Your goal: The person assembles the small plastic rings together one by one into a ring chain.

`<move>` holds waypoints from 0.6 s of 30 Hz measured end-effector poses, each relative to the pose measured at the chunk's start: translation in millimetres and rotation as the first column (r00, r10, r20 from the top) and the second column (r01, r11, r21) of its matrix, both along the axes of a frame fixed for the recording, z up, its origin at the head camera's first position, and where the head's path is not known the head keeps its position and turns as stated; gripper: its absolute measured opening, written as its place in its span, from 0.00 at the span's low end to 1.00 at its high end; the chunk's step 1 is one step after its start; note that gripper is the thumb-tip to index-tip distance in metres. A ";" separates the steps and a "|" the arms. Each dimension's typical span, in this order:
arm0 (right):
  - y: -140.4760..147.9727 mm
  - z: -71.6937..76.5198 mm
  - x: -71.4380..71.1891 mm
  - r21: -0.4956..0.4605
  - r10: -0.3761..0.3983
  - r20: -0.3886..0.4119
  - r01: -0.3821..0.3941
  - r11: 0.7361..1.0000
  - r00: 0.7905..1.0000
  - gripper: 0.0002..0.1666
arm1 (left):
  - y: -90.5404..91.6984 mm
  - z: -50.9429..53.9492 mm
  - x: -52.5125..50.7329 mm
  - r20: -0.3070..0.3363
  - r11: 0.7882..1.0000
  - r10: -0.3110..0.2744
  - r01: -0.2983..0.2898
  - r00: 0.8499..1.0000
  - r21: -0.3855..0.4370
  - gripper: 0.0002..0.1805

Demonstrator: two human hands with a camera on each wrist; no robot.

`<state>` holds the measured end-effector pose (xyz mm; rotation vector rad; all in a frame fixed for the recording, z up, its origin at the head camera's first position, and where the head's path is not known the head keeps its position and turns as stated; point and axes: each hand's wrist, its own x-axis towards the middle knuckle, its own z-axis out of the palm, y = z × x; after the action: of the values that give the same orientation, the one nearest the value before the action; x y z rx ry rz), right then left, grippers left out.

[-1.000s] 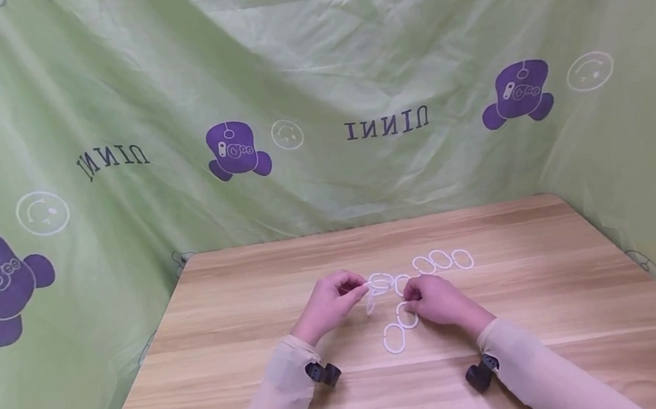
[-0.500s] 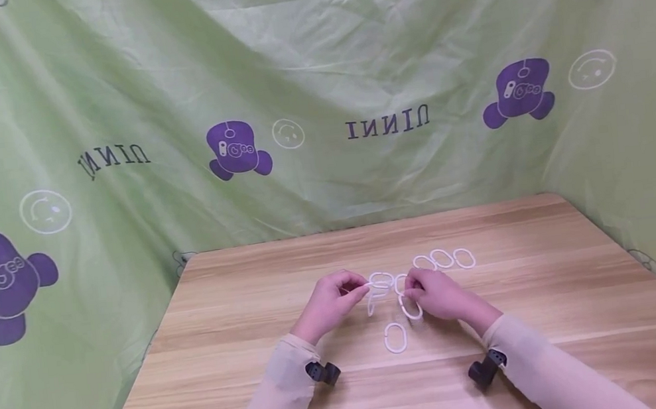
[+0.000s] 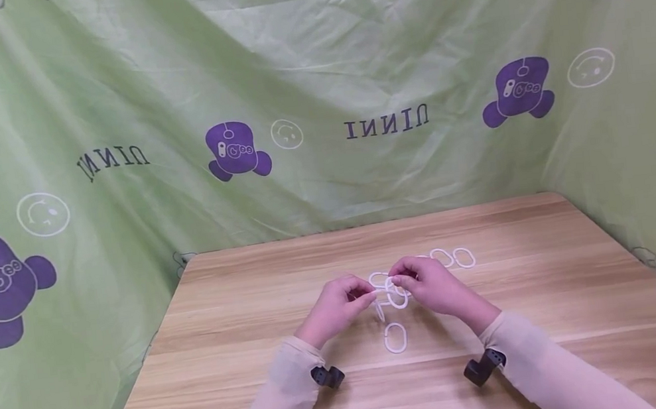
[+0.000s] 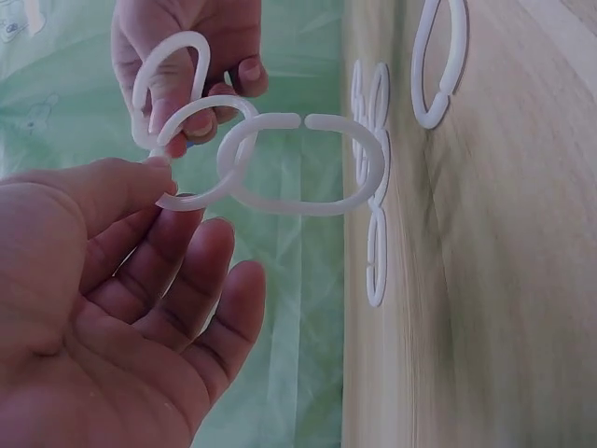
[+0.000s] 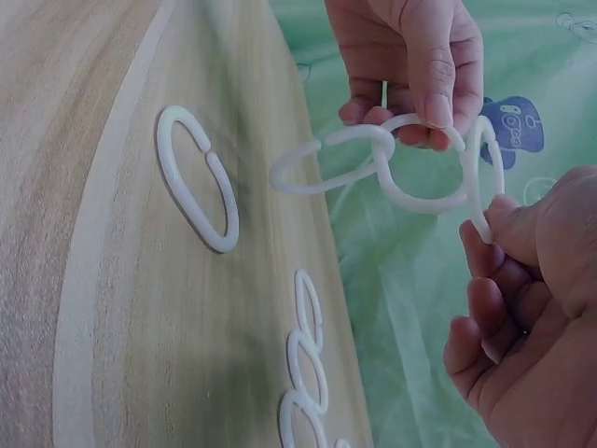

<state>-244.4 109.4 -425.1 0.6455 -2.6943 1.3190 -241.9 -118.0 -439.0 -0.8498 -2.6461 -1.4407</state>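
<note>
My left hand [image 3: 339, 306] pinches a white oval chain link [image 4: 191, 201] between thumb and forefinger above the table. A second link [image 4: 298, 208] hangs hooked through it. From the right, my right hand [image 3: 435, 286] pinches another white link [image 5: 497, 173] by its edge. In the right wrist view this link crosses the end of the left hand's link; whether it is fully threaded I cannot tell. Each link has a small gap in its side, plain on the hanging one. The other fingers of my left hand are loosely bent in the left wrist view.
One loose link [image 5: 175, 189] lies on the wooden table [image 3: 232, 374], nearer me than the hands. Several more links [image 5: 322, 383] lie behind, partly hidden by my right hand in the head view. A green printed cloth [image 3: 326, 185] hangs around the table.
My right hand has lifted a link off the table and brought it up and left against the link in my left hand. The left hand has shifted slightly right.
</note>
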 end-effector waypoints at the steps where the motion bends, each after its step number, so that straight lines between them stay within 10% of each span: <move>1: -0.9 -0.2 0.1 0.002 -0.007 0.002 0.007 1.000 1.000 0.04 | 0.6 -0.3 0.1 0.001 1.000 -0.002 0.002 1.000 -0.004 0.06; 18: -1.6 -2.3 0.9 -0.017 -0.040 0.042 0.041 0.999 0.998 0.04 | 3.3 -0.2 1.8 0.019 1.000 -0.020 0.021 1.000 -0.013 0.05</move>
<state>-243.5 107.8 -427.4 0.5648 -2.7097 1.3596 -240.1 -114.8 -439.2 -0.8713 -2.6711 -1.4449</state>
